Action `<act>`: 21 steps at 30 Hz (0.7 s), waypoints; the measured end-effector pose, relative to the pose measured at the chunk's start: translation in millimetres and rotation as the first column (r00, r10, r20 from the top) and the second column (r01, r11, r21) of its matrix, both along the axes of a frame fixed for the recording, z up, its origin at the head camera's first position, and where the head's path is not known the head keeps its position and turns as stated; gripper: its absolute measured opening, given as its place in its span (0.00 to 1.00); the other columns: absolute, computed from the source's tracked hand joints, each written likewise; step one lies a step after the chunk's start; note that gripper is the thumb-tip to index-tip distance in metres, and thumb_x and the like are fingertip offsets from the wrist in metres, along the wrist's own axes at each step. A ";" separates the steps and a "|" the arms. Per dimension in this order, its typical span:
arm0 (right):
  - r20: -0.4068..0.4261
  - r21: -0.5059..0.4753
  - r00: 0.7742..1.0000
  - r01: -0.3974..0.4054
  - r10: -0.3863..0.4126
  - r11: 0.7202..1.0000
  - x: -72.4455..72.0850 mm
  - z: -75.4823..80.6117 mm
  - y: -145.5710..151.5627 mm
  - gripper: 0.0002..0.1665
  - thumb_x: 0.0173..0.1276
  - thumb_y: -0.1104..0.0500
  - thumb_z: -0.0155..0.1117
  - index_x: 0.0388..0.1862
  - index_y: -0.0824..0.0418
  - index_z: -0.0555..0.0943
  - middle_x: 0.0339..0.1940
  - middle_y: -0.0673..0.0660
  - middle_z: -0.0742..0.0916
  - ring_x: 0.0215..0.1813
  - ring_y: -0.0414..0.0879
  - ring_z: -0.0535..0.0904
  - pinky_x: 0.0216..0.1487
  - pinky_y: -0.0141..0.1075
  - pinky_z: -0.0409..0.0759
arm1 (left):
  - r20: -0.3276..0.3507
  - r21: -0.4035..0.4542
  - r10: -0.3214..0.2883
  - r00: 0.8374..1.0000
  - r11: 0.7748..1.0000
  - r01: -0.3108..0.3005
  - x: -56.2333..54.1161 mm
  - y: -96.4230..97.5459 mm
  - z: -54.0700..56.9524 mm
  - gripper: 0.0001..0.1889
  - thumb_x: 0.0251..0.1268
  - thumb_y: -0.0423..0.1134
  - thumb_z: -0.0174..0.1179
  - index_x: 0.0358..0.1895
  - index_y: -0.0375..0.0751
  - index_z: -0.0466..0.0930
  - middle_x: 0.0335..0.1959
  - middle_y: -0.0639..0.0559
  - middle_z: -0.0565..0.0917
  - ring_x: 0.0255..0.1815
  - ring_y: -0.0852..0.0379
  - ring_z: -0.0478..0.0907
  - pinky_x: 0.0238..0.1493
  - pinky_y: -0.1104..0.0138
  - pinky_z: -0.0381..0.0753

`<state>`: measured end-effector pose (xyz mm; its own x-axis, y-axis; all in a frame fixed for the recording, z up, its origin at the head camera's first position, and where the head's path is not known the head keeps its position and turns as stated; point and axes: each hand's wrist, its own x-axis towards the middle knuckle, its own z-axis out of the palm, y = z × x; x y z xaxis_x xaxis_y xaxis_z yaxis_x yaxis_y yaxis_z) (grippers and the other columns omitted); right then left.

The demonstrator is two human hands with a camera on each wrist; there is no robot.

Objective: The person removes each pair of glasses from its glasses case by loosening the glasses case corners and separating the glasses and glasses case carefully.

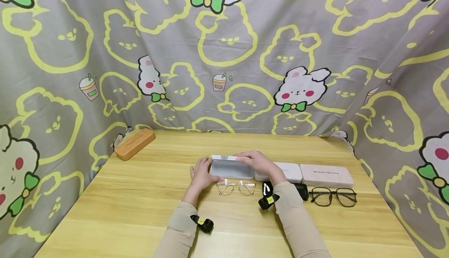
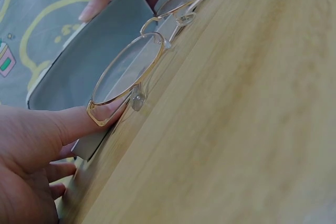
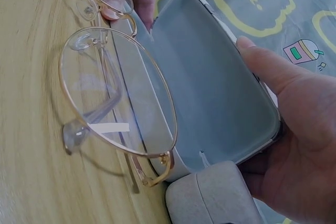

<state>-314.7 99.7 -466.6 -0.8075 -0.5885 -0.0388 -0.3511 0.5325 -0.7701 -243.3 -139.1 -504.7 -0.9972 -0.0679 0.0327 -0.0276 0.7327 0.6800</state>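
Observation:
A glasses case (image 1: 231, 169) with a grey inside and whitish outside stands open on the table, its lid raised at the back. My left hand (image 1: 201, 174) grips its left end, with the thumb (image 2: 79, 124) along the front wall and the other fingers round the side. My right hand (image 1: 259, 162) holds the lid on the right, thumb (image 3: 257, 59) on the edge and fingers behind. Gold-rimmed glasses (image 1: 246, 188) with clear lenses lie just in front of the case, close to the left thumb. Inside the case, the grey lining (image 3: 210, 87) is bare.
To the right stand a closed white case (image 1: 289, 171) and a pink case (image 1: 326, 175). Before them lie black-framed glasses (image 1: 324, 197) and a black item (image 1: 301, 191), partly hidden by the right arm. An orange-brown case (image 1: 135, 144) sits far left. A patterned curtain (image 1: 224, 106) borders the table.

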 end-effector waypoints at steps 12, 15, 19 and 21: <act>-0.012 -0.014 1.000 -0.009 0.009 1.000 0.5 -1.2 2.0 0.24 0.69 0.39 0.58 0.60 0.45 0.81 0.63 0.49 0.83 0.68 0.51 0.75 0.70 0.50 0.71 | 0.011 0.009 -0.019 1.000 1.000 0.019 0.8 -0.4 0.4 0.47 0.43 0.50 0.78 0.69 0.39 0.68 0.75 0.39 0.62 0.79 0.37 0.48 0.73 0.33 0.33; -0.010 -0.018 1.000 0.000 0.000 1.000 1.1 -1.2 2.0 0.24 0.69 0.38 0.58 0.59 0.45 0.82 0.62 0.48 0.83 0.68 0.51 0.75 0.70 0.50 0.71 | 0.005 0.007 -0.021 1.000 1.000 0.021 0.9 -0.3 0.4 0.46 0.43 0.49 0.78 0.69 0.39 0.69 0.75 0.38 0.63 0.79 0.36 0.48 0.73 0.32 0.34; -0.008 -0.026 1.000 0.005 -0.005 1.000 1.7 -1.6 1.0 0.24 0.69 0.38 0.57 0.59 0.45 0.82 0.62 0.49 0.83 0.68 0.51 0.75 0.70 0.51 0.71 | 0.005 0.011 -0.017 1.000 1.000 0.017 1.6 -0.4 0.8 0.46 0.42 0.49 0.78 0.69 0.38 0.69 0.75 0.38 0.63 0.79 0.36 0.48 0.73 0.32 0.34; -0.011 -0.031 1.000 0.004 -0.005 1.000 1.9 -1.9 0.4 0.24 0.70 0.38 0.57 0.60 0.45 0.81 0.62 0.49 0.83 0.68 0.51 0.75 0.70 0.51 0.71 | 0.009 0.016 -0.010 1.000 1.000 0.010 1.7 -0.4 0.9 0.46 0.43 0.49 0.78 0.69 0.38 0.68 0.75 0.39 0.62 0.79 0.37 0.48 0.73 0.33 0.33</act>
